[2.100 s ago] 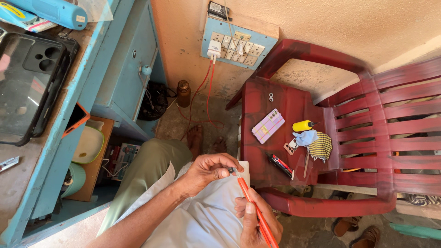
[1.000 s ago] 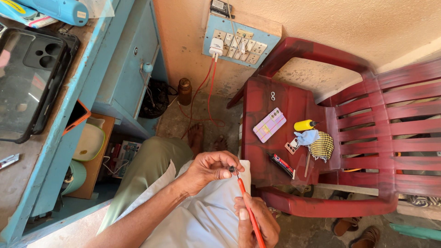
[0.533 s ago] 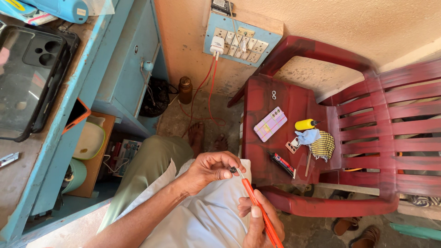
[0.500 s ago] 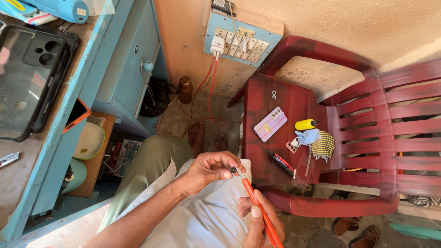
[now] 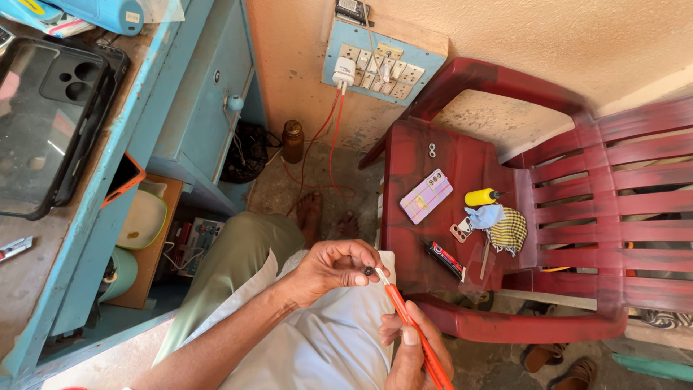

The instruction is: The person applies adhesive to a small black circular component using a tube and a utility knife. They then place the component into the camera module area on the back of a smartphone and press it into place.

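1. Left hand (image 5: 333, 266) sits over the lap, fingers curled; thumb and forefinger pinch a small dark part (image 5: 368, 271).
2. Right hand (image 5: 413, 354) is at the bottom edge, closed around an orange tool (image 5: 411, 325), thumb lying along the shaft.
3. The tool slants up and left; its pale tip meets the part right at the left fingertips. Can't tell what kind of part it is, too small.
4. Both hands are above a light shirt (image 5: 325, 339) and an olive trouser leg (image 5: 231, 267). A bare foot (image 5: 310, 209) rests on the floor past the knee.
5. A red plastic chair (image 5: 505, 217) stands just right of the hands, facing the person.
6. On its seat: a pink phone case (image 5: 426, 196), a yellow bottle (image 5: 482, 196) lying on its side, a light blue cloth (image 5: 484, 216), a yellow-black checked cloth (image 5: 510, 231), and a black-red tube (image 5: 444, 259) near the front edge.
7. A blue socket board (image 5: 382, 61) is on the wall behind the chair, with a white plug (image 5: 343, 72) in it and red wires (image 5: 321, 137) dropping to the floor.
8. A brown bottle (image 5: 292, 141) stands on the floor by the wall.
9. A blue bench (image 5: 108, 180) is to the left, well apart from the hands. A black phone case (image 5: 50, 123) lies on top.
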